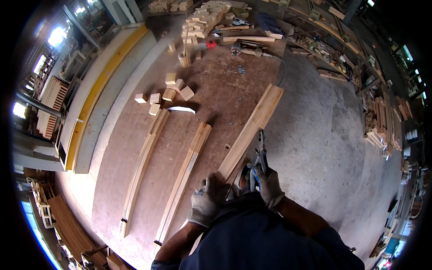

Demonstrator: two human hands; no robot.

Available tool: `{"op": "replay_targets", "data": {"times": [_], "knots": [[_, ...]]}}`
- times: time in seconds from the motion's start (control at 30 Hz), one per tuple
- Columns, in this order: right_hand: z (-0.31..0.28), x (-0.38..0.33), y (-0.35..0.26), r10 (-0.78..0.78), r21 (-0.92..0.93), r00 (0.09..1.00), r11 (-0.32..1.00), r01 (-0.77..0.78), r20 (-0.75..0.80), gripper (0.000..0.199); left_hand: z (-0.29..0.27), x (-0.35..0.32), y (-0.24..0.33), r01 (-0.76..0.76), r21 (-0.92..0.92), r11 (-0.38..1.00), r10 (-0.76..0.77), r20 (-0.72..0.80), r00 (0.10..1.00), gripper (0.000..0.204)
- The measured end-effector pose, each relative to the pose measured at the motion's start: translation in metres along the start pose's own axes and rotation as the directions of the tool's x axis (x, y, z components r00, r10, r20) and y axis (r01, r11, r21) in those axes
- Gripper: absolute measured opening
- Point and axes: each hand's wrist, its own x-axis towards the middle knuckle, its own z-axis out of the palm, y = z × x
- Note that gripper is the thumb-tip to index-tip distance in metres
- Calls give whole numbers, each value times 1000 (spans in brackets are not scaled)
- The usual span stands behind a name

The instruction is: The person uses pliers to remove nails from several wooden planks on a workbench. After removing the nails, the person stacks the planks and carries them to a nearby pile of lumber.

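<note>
My left hand (208, 201), in a pale work glove, closes on the near part of a long wooden bar (252, 121) lying slanted along the table's right edge. Just right of that bar, my gloved right hand (269, 186) is closed around a pair of pliers (262, 155) with some blue at the handle. The jaws point away from me, beside the bar and apart from its side as far as I can see. Two more wooden bars, one left (143, 173) and one in the middle (183, 180), lie roughly parallel on the brown table (211, 94). Dark clips show near their close ends.
Several small wooden blocks (169, 94) lie scattered beyond the left bar, near a white strip (182, 109). Farther off are a power tool (246, 48) with a cord, a red item (211, 44) and a block pile (202, 22). A yellow-edged beam (101, 85) runs at left.
</note>
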Motion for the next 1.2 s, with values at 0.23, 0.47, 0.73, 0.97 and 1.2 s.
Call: {"op": "replay_targets", "data": {"times": [0.23,0.47,0.73,0.97,1.2], "knots": [[-2,-2,-25,30,180,997,983,-43,75,33,-5,0,3,-5,13,1000,5,-22,1000,48],[-1,2,-19,123,474,950,843,-254,288,32,-11,4,2,-39,2,999,39,-5,999,44],[3,-1,-58,97,174,974,976,-134,202,20,-24,12,-30,13,-51,999,-9,76,997,38],[-39,7,-82,-43,-383,979,916,119,200,20,-1,8,-66,200,-525,827,7,366,931,34],[-71,4,-82,-165,-631,956,722,285,242,26,-29,9,-86,433,-579,691,139,694,706,25]]}}
